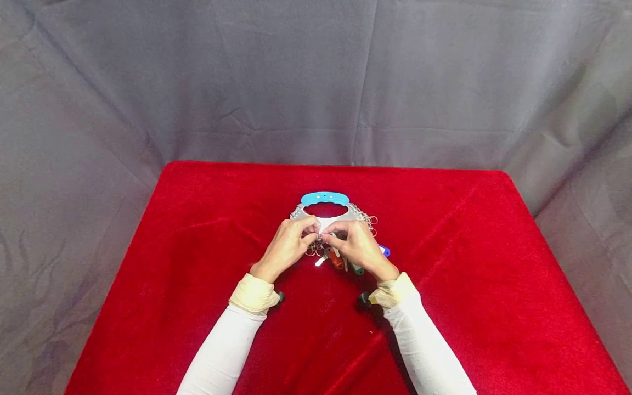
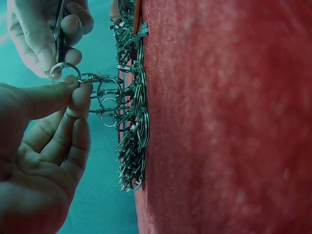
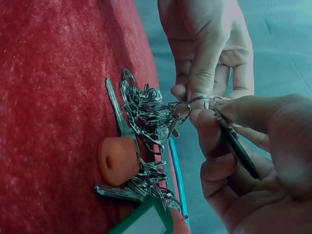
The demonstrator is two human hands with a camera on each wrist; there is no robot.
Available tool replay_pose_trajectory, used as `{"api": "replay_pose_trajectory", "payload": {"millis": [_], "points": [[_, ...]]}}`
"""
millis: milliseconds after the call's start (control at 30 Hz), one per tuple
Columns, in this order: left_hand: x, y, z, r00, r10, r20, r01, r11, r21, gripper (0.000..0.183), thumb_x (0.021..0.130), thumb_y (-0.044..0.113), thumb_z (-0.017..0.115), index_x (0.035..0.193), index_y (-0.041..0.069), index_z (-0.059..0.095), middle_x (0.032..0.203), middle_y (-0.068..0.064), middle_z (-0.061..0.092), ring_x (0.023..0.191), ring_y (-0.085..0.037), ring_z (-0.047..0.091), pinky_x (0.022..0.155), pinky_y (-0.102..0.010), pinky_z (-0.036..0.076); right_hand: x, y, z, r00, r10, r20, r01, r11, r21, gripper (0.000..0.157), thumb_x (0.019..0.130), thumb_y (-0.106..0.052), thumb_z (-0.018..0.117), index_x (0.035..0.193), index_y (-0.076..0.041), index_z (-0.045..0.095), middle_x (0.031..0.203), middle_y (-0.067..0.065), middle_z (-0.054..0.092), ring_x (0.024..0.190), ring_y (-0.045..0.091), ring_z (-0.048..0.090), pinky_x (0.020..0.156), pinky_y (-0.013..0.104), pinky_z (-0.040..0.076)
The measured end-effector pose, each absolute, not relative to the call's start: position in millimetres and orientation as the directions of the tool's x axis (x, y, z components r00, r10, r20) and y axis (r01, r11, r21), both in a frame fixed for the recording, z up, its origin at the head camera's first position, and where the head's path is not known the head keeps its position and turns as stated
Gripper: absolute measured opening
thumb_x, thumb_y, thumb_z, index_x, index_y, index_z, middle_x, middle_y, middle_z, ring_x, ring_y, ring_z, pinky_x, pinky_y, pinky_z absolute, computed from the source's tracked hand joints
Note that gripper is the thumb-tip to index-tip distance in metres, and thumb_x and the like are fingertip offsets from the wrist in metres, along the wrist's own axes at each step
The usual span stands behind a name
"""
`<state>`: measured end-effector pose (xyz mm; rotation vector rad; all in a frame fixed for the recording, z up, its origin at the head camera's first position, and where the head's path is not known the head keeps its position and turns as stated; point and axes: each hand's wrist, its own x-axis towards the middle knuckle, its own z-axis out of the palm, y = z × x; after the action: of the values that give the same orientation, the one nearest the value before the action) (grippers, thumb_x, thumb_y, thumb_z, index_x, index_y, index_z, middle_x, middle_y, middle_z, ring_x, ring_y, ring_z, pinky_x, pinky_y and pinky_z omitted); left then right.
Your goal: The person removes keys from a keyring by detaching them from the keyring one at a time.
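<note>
Your left hand (image 1: 287,244) pinches a metal split ring (image 2: 66,63) between the thumb and the finger, and its other fingers are bent loosely. Your right hand (image 1: 362,244) meets it at the same ring, and its fingers grip a thin dark piece (image 3: 239,151) (it shows edge-on, so I cannot tell surely if it is a key). The ring is lifted a little above the bench (image 1: 469,247), which has a red cover, and a small clasp (image 2: 92,77) joins it to the bunch of rings (image 2: 131,131).

This bunch hangs around a pale plate (image 1: 327,223) with a blue handle (image 1: 325,196), which lies just beyond your hands, near the middle of the bench. Beside the bunch, on your right-hand side, you have an orange tag (image 3: 119,161) with a hole, a green tag (image 3: 144,222) with a white label, and a metal key (image 3: 117,105) whose blade points away from the orange tag. A blue tag (image 1: 384,250) peeks out just beside your right hand. Behind the bench hangs a grey curtain (image 1: 286,82).
</note>
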<state>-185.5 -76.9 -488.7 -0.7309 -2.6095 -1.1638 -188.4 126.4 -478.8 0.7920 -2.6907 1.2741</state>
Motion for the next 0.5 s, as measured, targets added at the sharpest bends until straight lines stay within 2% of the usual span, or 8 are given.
{"api": "replay_pose_trajectory", "payload": {"millis": [333, 500], "points": [[-185.5, -79.0, -488.4, -0.869, 0.353, 0.347, 0.493, 0.557, 0.669, 0.02, 0.085, -0.004, 0.079, 0.087, 0.011, 0.066, 0.078, -0.002, 0.071, 0.074, -0.014, 0.065, 0.071, -0.033, 0.054, -189.8, 125.4, -481.9, -0.879, -0.394, 0.268, -0.453, 0.515, -0.728, 0.005, 0.089, -0.009, 0.082, 0.093, -0.006, 0.082, 0.085, 0.002, 0.079, 0.075, 0.005, 0.06, 0.072, 0.032, 0.053], [-186.1, -79.9, -488.0, -0.869, 0.356, 0.345, 0.493, 0.556, 0.669, 0.019, 0.085, -0.006, 0.078, 0.088, 0.009, 0.067, 0.078, -0.003, 0.071, 0.075, -0.016, 0.066, 0.071, -0.034, 0.055, -190.5, 125.3, -482.7, -0.882, -0.384, 0.272, -0.448, 0.51, -0.734, 0.004, 0.09, -0.009, 0.08, 0.092, -0.006, 0.082, 0.083, 0.001, 0.078, 0.071, 0.005, 0.055, 0.069, 0.029, 0.049]]}}
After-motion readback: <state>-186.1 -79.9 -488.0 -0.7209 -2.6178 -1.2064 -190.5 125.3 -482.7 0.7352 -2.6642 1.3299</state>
